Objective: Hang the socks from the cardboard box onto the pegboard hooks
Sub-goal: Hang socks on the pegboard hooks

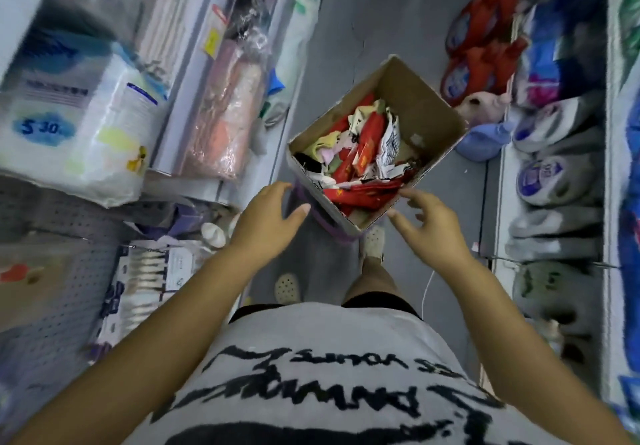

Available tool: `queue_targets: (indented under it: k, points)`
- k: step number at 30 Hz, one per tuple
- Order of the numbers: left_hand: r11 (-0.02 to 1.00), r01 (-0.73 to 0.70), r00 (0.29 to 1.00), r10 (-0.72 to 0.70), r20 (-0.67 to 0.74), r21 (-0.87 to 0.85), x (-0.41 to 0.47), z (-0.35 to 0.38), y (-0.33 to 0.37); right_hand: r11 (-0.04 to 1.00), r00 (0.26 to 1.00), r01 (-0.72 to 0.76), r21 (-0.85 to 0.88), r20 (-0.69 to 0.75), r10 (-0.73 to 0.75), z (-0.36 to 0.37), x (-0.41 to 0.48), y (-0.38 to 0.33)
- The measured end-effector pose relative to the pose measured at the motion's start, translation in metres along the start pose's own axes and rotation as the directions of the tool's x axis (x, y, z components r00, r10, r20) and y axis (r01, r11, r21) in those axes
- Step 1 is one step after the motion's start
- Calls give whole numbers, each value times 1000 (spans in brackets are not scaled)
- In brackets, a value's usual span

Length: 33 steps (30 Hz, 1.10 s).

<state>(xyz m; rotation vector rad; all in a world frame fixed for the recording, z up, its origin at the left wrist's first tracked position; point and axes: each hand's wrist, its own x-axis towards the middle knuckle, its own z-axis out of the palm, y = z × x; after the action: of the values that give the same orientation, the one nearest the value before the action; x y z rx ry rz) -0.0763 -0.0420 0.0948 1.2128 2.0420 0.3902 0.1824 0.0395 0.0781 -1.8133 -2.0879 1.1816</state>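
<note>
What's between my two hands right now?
Head view: the near corner of the brown cardboard box of red and pale socks, between left hand and right hand.

Narrow shop aisle; grey floor ran between two shelf runs (lighting was even, source out of view). Left shelving carried wrapped goods, including a white pack with a blue label. Right shelving held grey slippers; red bags lay at its foot.

Smeared by motion blur along the left: pegboard and packaged shelf goods, labels unreadable. Jumbled in the cardboard box, overlapping, hard to tell apart: socks. Tucked beneath its near corner, mostly hidden: something purple.
</note>
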Motion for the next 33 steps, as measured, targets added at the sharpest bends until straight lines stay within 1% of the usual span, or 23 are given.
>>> queue_targets:
  k: [2,4,8,11,13,14,16,18,21,24,27,30,33]
  points:
    - [992,118,993,-118,2,-40,20,14,11,1000,998,-13,17,62,12,-9,33,9]
    - [967,236,971,-237,1,-98,38,30,19,1000,990,-8,16,139,5,-16,72,16]
    - [866,453,888,-460,21,-212,72,70,30,999,959,-22,-35,280,31,-19,149,34]
    - [782,546,825,-565,29,-300,90,101,32,998,931,-41,-56,360,58,-11,193,45]
    - [762,560,812,-583,30,-325,93,120,31,995,916,-82,-60,389,99,-1,219,53]
    - [755,559,809,-588,22,-343,93,128,31,995,908,-78,-69,407,100,6,232,57]
    - [735,549,791,-610,-36,-397,92,140,31,994,897,-62,-92,432,96,27,261,77]
    - [715,527,764,-635,-111,-460,95,146,33,994,902,-87,-73,419,109,46,284,87]
    - [708,514,738,-653,-172,-484,101,150,31,983,893,-134,-128,415,176,58,296,69]
    - [709,500,726,-656,-206,-497,107,153,28,968,878,-218,-125,408,250,74,310,70]
    - [700,492,716,-664,-218,-518,110,158,23,960,869,-257,-108,409,278,87,319,70]
    - [681,487,705,-676,-213,-547,109,159,21,967,867,-235,-101,427,256,96,329,74]
    - [671,499,700,-685,-201,-548,108,157,21,958,855,-269,-99,433,285,88,327,80]
